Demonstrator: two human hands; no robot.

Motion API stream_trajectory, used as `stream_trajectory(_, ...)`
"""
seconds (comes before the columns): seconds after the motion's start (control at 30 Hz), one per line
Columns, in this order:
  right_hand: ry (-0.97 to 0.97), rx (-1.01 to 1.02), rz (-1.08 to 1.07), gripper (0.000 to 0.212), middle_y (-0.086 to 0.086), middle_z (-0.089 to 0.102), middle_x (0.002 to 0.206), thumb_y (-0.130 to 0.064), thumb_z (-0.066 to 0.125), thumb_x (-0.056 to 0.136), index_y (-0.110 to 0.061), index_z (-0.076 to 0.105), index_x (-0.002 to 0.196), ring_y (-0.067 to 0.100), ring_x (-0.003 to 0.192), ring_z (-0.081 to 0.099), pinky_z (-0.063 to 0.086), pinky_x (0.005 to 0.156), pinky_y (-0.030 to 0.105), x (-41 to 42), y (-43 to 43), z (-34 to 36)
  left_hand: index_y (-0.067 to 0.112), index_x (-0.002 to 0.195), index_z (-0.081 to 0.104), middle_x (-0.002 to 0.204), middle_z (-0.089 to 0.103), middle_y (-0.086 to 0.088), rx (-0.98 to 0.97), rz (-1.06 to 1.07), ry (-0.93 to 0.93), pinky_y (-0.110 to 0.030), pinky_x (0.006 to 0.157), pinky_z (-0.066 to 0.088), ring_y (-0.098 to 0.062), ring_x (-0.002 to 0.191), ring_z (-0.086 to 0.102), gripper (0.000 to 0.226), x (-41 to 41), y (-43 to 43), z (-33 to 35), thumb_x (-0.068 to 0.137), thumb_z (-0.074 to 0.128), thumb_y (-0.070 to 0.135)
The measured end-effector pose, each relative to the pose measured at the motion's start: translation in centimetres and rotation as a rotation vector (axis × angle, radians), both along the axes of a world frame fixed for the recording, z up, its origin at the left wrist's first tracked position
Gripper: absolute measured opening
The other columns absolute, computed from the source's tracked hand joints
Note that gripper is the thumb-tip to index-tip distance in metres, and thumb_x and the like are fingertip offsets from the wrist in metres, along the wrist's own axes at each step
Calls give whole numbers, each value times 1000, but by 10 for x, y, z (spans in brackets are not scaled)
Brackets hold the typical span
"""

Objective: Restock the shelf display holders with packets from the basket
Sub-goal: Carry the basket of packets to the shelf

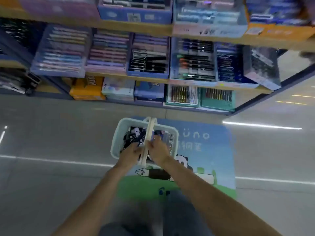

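Note:
A pale green basket (117,133) with a cream handle (149,132) stands on the floor in front of the shelves. It holds several dark and lilac packets (134,135). My left hand (130,155) reaches into the basket left of the handle, its fingers down among the packets. My right hand (157,149) reaches in right of the handle, fingertips on a lilac packet (164,137). Whether either hand grips a packet is hidden by blur. Display holders (148,60) full of pen packets line the shelf above.
The basket stands on a blue and green floor sticker (213,150) with a panda. Boxes (87,89) and pen trays (183,95) fill the bottom shelf. The shelf unit ends at the right (255,103). Grey floor tiles spread left and right. My legs show at the bottom.

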State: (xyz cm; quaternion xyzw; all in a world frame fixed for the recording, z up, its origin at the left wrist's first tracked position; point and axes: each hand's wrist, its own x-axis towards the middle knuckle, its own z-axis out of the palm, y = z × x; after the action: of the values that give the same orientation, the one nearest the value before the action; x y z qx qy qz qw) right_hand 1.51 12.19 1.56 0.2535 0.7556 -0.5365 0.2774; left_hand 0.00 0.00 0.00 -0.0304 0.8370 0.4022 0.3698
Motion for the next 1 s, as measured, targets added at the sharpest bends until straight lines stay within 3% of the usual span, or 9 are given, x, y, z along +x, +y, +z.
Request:
stream_trajectory(0.1, 88, 91, -27, 24, 8, 60, 79, -22, 51, 97, 2, 54, 103, 12, 56, 50, 48, 53, 21, -6, -2, -24, 13, 99, 62, 91, 67, -2, 122, 24, -14, -33, 77, 52, -22, 84, 65, 26, -1, 3, -33, 99, 42, 29)
stream_trajectory(0.2, 50, 47, 18, 27, 7, 57, 65, -18, 52, 95, 3, 57, 80, 17, 56, 51, 48, 61, 25, -7, 8, -45, 12, 83, 52, 70, 57, 1, 143, 148, 103, -19, 56, 44, -14, 62, 55, 20, -2, -4, -50, 96, 47, 26)
stream_trajectory(0.3, 36, -19, -42, 24, 9, 53, 66, -14, 44, 98, -7, 47, 75, 24, 64, 52, 49, 64, 35, -2, 25, -56, 17, 69, 39, 55, 36, 4, 76, 281, 300, -17, 46, 29, -11, 48, 34, 30, -10, -34, -70, 95, 46, 28)
stream_trajectory(0.43, 86, 348, -112, 20, 7, 48, 80, -15, 32, 99, -9, 41, 82, 21, 68, 46, 39, 59, 28, 29, 57, -86, -3, 87, 55, 73, 52, -21, -229, 286, 526, -30, 58, 32, -36, 62, 52, 21, -27, -76, -101, 98, 42, 9)
stream_trajectory(0.53, 41, 543, -104, 21, 19, 44, 115, -3, 30, 96, 3, 44, 111, 34, 105, 41, 37, 90, 40, 44, 65, -118, -7, 116, 57, 100, 53, -26, -361, 234, 467, -30, 70, 34, -38, 84, 53, 29, -35, -88, -125, 94, 39, -3)
stream_trajectory(0.63, 11, 369, -254, 40, 21, 42, 128, 1, 28, 96, 0, 29, 136, 35, 101, 49, 40, 80, 36, 43, 65, -135, -4, 131, 47, 121, 54, -30, -332, 191, 424, -40, 88, 40, -44, 107, 53, 36, -39, -88, -143, 99, 33, 5)
stream_trajectory(0.7, -17, 330, -280, 31, 24, 52, 120, -11, 28, 101, 3, 39, 127, 29, 90, 51, 41, 73, 35, 39, 66, -143, -8, 126, 47, 119, 53, -33, -306, 248, 362, -42, 88, 39, -47, 110, 51, 38, -43, -82, -143, 102, 29, 15)
stream_trajectory(0.87, -35, 395, -271, 54, 23, 56, 109, -41, 19, 102, 5, 48, 107, 26, 83, 47, 36, 70, 34, 32, 69, -146, -13, 118, 52, 122, 52, -32, -227, 369, 165, -37, 90, 37, -40, 114, 49, 57, -42, -73, -121, 103, 20, 32)
stream_trajectory(1.0, -21, 504, -236, 59, 20, 58, 107, -46, 16, 100, 1, 50, 105, 27, 85, 49, 36, 71, 34, 39, 71, -123, 13, 79, 51, 89, 48, -15, -153, 429, 120, -28, 68, 31, -21, 89, 41, 46, -14, -70, -91, 103, 17, 34)
